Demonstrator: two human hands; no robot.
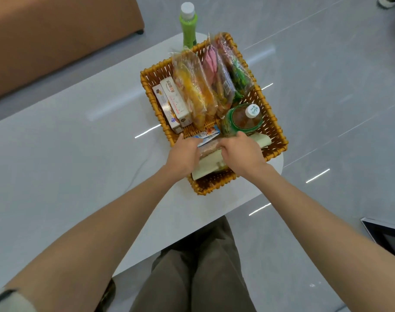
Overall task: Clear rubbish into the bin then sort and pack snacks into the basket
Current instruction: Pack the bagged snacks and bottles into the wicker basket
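A brown wicker basket (274, 122) sits on the white table (79, 154). Inside it stand two slim boxes (172, 104) at the left, several clear snack bags (198, 91) in the middle and a tea bottle (245, 119) at the right. A long pale snack packet (211, 165) lies along the near side, with a small blue sachet (206, 135) just behind it. My left hand (184, 154) and my right hand (240, 152) both reach into the basket, with their fingers curled around the long packet.
A green bottle with a white cap (188, 23) stands on the table behind the basket. A brown sofa (56, 37) fills the far left. A dark bin corner (388, 235) shows at the right on the grey floor. My legs are below the table edge.
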